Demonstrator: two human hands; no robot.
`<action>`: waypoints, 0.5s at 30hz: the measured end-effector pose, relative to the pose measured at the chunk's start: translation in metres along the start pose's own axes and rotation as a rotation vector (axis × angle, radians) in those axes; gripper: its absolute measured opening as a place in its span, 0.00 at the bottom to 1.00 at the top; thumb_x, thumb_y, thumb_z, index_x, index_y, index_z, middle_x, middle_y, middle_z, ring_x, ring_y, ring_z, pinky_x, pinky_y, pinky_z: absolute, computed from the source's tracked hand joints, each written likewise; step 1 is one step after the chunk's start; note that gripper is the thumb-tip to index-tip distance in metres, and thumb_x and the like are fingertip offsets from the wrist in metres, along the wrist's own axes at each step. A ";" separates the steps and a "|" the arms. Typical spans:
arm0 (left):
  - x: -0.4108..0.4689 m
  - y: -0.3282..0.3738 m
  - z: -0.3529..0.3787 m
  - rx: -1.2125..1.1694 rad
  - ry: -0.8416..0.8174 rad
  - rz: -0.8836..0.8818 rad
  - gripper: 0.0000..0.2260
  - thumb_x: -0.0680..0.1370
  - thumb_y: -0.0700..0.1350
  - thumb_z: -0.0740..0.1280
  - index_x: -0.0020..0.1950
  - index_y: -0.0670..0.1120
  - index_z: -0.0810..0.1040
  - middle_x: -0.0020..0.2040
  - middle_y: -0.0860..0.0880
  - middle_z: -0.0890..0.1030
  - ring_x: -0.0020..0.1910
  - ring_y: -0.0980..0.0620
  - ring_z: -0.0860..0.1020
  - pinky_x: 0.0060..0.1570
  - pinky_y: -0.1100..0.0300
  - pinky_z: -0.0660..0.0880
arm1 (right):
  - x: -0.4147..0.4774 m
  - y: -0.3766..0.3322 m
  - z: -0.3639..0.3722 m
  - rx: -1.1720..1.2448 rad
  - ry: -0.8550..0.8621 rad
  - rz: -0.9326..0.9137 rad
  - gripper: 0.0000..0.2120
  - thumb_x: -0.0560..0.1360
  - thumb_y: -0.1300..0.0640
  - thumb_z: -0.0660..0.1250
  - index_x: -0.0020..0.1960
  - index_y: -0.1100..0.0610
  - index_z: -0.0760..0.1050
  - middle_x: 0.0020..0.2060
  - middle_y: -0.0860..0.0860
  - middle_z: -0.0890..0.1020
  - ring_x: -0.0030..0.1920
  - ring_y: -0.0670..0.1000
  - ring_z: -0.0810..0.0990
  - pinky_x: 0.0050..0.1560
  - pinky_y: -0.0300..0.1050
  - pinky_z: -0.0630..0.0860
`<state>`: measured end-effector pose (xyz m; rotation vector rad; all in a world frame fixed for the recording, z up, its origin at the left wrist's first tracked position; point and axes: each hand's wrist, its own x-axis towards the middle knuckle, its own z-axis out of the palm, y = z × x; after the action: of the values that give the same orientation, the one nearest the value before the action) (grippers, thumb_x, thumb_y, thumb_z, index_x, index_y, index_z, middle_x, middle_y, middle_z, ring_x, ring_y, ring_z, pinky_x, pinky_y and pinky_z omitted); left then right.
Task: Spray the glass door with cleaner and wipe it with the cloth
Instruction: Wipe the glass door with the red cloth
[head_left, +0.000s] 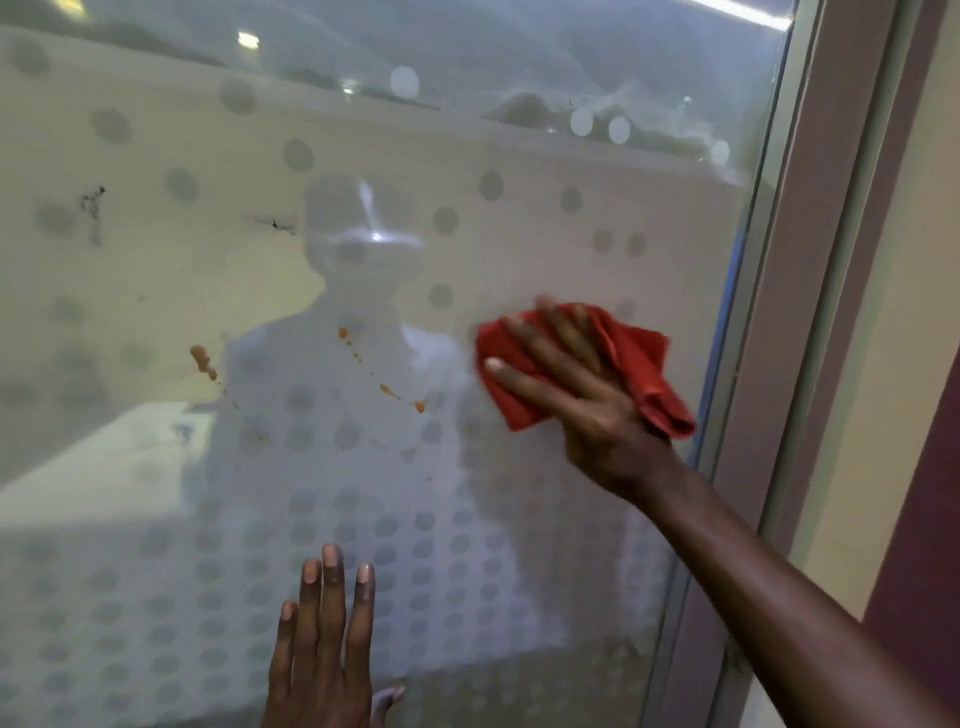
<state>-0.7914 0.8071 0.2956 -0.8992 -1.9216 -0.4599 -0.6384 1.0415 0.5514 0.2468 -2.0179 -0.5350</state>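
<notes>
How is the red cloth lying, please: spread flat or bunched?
Bunched: the red cloth, pressed by the right hand, shows folds and a crumpled lower-right corner.

glass door (156, 280), dotted | on it: red cloth (641, 364) under my flat right grip (584, 400) | my left grip (322, 654) flat | orange splashes (200, 358) | dark marks (93, 200)

The cloth (639, 364) was bright red. The glass door (156, 571) bore a frosted pattern of grey dots, densest toward six o'clock, with orange-brown splashes (387, 389) near the centre and black smudges (92, 200) at ten o'clock. The frame (821, 312) was dull mauve.
</notes>
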 end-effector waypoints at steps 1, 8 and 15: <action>-0.001 0.001 0.002 0.018 -0.011 -0.014 0.53 0.68 0.70 0.62 0.86 0.42 0.57 0.87 0.36 0.56 0.88 0.38 0.52 0.85 0.45 0.49 | 0.001 0.009 -0.004 -0.021 0.066 0.104 0.33 0.77 0.80 0.60 0.78 0.59 0.75 0.81 0.63 0.69 0.85 0.68 0.61 0.85 0.68 0.58; -0.003 0.010 0.004 0.051 -0.011 -0.047 0.29 0.89 0.55 0.42 0.79 0.40 0.69 0.85 0.35 0.63 0.81 0.35 0.65 0.83 0.45 0.56 | 0.064 0.004 -0.007 0.073 0.290 0.363 0.37 0.72 0.77 0.60 0.79 0.59 0.73 0.82 0.62 0.68 0.86 0.68 0.57 0.87 0.66 0.52; 0.010 0.009 0.000 0.054 0.075 -0.036 0.28 0.89 0.55 0.42 0.75 0.40 0.72 0.83 0.36 0.64 0.88 0.41 0.55 0.84 0.48 0.52 | 0.013 0.005 -0.003 0.027 0.061 0.119 0.27 0.83 0.72 0.58 0.79 0.57 0.73 0.83 0.61 0.67 0.86 0.66 0.58 0.85 0.69 0.58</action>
<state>-0.7880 0.8174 0.3041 -0.8025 -1.8754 -0.4554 -0.6418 1.0402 0.5649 0.1558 -1.9679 -0.4209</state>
